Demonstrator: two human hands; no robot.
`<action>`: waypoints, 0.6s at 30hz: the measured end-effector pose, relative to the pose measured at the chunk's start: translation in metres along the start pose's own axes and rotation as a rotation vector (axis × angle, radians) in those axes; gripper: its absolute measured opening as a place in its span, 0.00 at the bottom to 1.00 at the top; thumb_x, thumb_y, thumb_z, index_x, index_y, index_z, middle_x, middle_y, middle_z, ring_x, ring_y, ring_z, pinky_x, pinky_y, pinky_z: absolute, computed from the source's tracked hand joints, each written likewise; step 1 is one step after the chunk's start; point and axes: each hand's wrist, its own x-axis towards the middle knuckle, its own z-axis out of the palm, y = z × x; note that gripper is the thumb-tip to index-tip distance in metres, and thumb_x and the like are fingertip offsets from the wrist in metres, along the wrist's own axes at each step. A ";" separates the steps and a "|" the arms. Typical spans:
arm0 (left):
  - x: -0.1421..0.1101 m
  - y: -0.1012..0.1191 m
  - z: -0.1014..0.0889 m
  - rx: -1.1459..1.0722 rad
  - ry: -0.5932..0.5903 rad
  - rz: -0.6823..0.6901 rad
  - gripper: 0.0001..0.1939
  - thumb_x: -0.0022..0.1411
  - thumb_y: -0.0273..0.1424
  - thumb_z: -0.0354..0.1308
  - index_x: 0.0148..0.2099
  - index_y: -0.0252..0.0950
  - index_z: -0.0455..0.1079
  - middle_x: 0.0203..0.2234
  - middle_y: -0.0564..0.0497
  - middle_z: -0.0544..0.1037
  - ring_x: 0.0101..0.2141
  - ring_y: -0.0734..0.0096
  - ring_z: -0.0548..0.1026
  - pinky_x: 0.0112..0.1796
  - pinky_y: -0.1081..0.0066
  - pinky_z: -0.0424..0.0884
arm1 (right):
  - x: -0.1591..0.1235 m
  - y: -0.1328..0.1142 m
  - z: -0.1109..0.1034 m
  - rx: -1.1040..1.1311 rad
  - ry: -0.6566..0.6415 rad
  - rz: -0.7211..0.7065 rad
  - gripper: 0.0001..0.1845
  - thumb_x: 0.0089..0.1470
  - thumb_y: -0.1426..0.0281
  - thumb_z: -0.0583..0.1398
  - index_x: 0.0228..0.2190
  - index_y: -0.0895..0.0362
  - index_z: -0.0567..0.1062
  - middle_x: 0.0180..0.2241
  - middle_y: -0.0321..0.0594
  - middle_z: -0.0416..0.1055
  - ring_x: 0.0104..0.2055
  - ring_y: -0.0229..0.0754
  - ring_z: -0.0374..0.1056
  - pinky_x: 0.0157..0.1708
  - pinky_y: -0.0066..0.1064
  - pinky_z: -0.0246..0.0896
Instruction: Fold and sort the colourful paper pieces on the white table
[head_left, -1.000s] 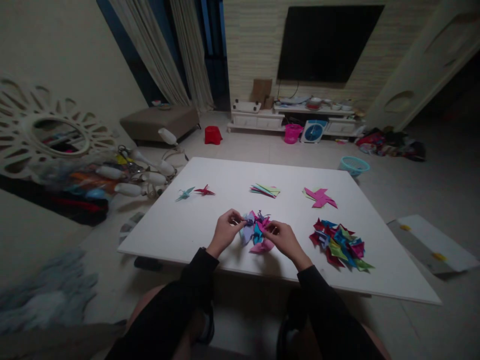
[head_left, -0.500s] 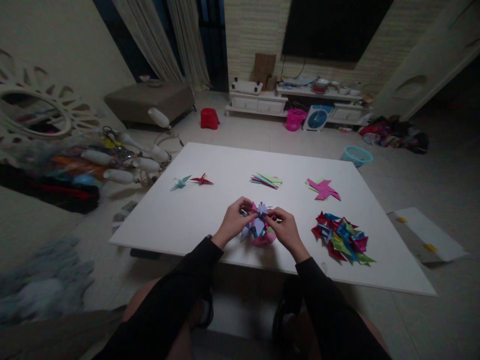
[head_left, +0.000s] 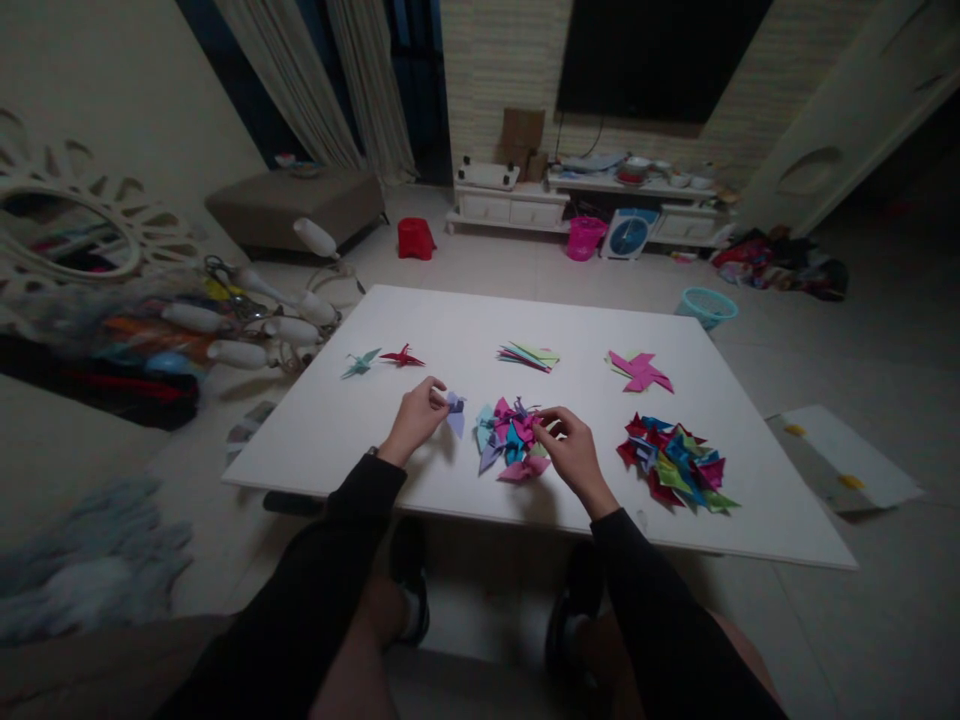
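Observation:
Pinched in the fingers of my left hand (head_left: 414,420) is a lavender origami crane (head_left: 456,415), held a little above the table to the left of a heap of origami cranes (head_left: 514,445) in pink, magenta, blue and lavender. My right hand (head_left: 574,448) is at the right side of this heap, its thumb and fingertips closed on a magenta crane (head_left: 528,430). Farther left, a pale green crane (head_left: 362,363) and a red crane (head_left: 403,356) stand side by side on the white table (head_left: 442,325).
Behind the heap lies a fanned bundle of folded paper strips (head_left: 529,356). Pink and green folded papers (head_left: 640,371) form a pinwheel shape at the right. Nearer me is a pile of shiny folded paper pieces (head_left: 679,465). A teal basket (head_left: 707,307) stands beyond the table's far right corner.
My left hand has moved left, carrying the lavender crane away from the heap. My right hand has stayed by the heap, which now shows more fully. The view has shifted slightly.

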 end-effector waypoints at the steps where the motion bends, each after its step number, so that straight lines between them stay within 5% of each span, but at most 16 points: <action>1: 0.001 -0.005 0.000 0.035 -0.022 0.002 0.14 0.52 0.25 0.61 0.42 0.38 0.67 0.26 0.54 0.78 0.29 0.70 0.77 0.32 0.72 0.70 | 0.000 0.001 0.000 -0.006 -0.004 -0.001 0.09 0.53 0.65 0.63 0.36 0.56 0.79 0.36 0.42 0.77 0.32 0.41 0.68 0.32 0.33 0.64; 11: 0.016 -0.023 0.028 0.276 -0.236 0.085 0.15 0.53 0.22 0.59 0.44 0.39 0.69 0.29 0.52 0.79 0.30 0.67 0.76 0.33 0.71 0.66 | 0.014 0.012 -0.003 -0.062 -0.025 -0.025 0.08 0.55 0.65 0.61 0.34 0.56 0.79 0.37 0.42 0.77 0.32 0.41 0.68 0.34 0.34 0.65; 18: 0.010 -0.023 0.041 0.239 -0.369 0.045 0.19 0.47 0.19 0.61 0.42 0.39 0.71 0.24 0.54 0.78 0.27 0.68 0.76 0.31 0.72 0.66 | 0.013 0.008 -0.009 -0.054 -0.035 -0.022 0.08 0.55 0.64 0.61 0.32 0.56 0.78 0.35 0.42 0.77 0.32 0.41 0.69 0.34 0.34 0.65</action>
